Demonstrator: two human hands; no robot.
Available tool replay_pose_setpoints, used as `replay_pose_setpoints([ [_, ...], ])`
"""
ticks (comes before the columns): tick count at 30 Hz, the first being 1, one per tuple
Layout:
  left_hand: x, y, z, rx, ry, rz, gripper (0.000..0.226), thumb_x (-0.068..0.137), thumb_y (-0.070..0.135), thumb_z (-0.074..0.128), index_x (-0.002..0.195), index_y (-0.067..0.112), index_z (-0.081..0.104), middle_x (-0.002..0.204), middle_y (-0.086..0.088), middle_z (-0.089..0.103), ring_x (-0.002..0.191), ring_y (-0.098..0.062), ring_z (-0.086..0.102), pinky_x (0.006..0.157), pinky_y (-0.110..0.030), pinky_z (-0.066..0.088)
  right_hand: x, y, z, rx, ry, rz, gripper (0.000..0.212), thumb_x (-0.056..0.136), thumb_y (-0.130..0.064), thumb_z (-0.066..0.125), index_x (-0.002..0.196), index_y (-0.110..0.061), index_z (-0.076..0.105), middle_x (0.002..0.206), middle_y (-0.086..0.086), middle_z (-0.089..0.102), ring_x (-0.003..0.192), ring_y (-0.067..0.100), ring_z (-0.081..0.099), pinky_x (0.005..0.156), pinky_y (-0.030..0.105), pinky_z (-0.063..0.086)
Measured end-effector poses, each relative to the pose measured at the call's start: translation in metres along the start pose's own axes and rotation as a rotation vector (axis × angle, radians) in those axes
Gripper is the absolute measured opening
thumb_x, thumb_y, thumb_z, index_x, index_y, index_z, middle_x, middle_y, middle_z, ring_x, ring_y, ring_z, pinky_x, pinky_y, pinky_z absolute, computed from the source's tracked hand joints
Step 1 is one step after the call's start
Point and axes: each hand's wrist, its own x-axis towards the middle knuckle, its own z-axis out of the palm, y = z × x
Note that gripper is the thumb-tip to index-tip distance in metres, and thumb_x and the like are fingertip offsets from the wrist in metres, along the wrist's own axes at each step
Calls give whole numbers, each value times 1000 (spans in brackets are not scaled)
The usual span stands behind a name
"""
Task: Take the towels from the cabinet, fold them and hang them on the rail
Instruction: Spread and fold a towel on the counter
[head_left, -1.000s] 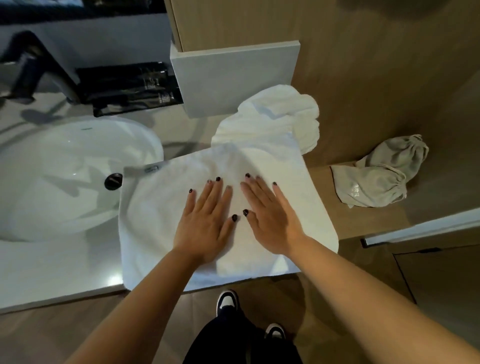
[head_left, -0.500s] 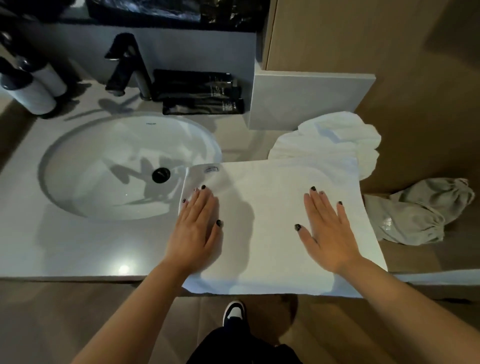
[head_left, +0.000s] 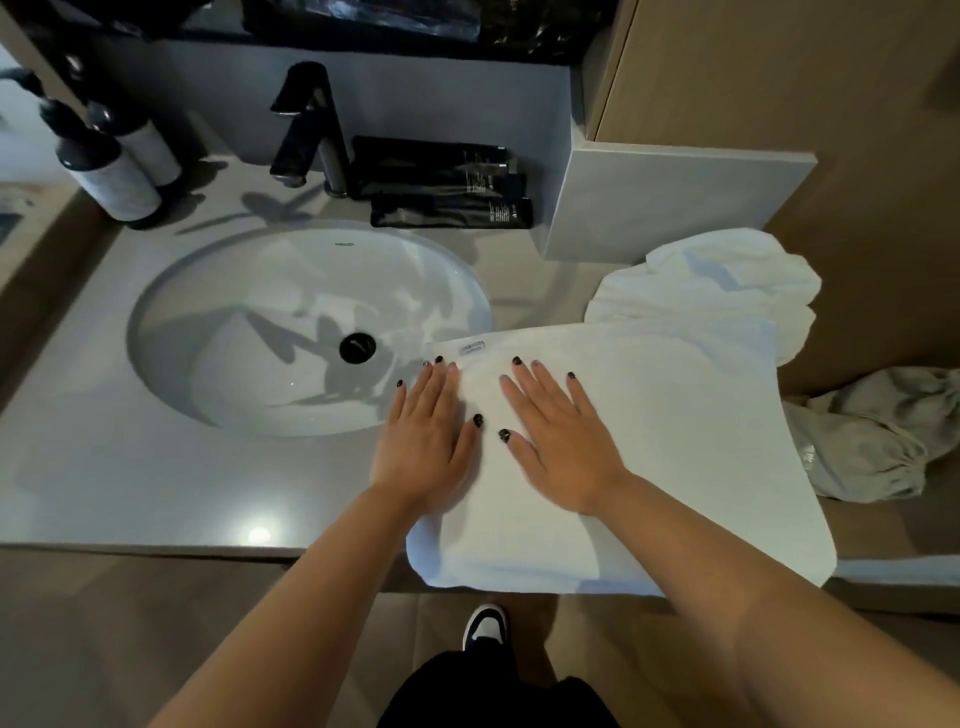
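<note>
At frame centre-right lies a soft white cloth towel (head_left: 649, 441); the sink (head_left: 218, 332) is glossy ceramic, the countertop (head_left: 130, 478) smooth and shiny, the tap (head_left: 311, 124) matt black.

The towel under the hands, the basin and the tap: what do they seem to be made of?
Towel: white cloth, probably cotton terry; soft matte surface, sewn label at its corner. Basin: glossy white, likely glazed ceramic; it shows highlights and sharp shadows. Tap: dark, probably metal with a matte black finish; only faint sheen.

Folded white towel (head_left: 649, 441) on countertop (head_left: 156, 478)
</note>
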Motion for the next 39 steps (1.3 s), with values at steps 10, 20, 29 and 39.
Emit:
replay_pose_setpoints([
  [10,-80,-7,11,-63,176,-48,61,102,41,21,154,11,27,160,-2,20,151,-15,13,123,-37,12,-22,-52,0,-35,-30,-135,61,101,-41,13,157,-18,17,166,5,3,152,24,-1,122,47,4],
  [20,-165,24,42,-447,493,-322,54,95,32,46,145,14,34,160,-8,10,149,-16,12,121,-37,13,-46,-63,6,-17,-107,-97,77,89,-51,-7,157,-17,5,165,4,-8,152,22,-11,123,46,-1],
  [29,-165,42,42,-968,208,-616,46,91,12,67,128,20,43,131,2,39,129,-16,42,102,-29,39,-151,-60,5,3,-150,-51,59,104,-37,20,158,-20,3,165,3,-9,151,22,-11,122,41,-4],
  [39,-168,40,33,-911,7,-647,40,87,26,74,112,15,44,104,1,54,92,-15,54,76,-24,45,-245,-70,32,645,52,412,34,98,-16,51,131,-18,57,149,-5,38,143,10,27,117,27,27],
])
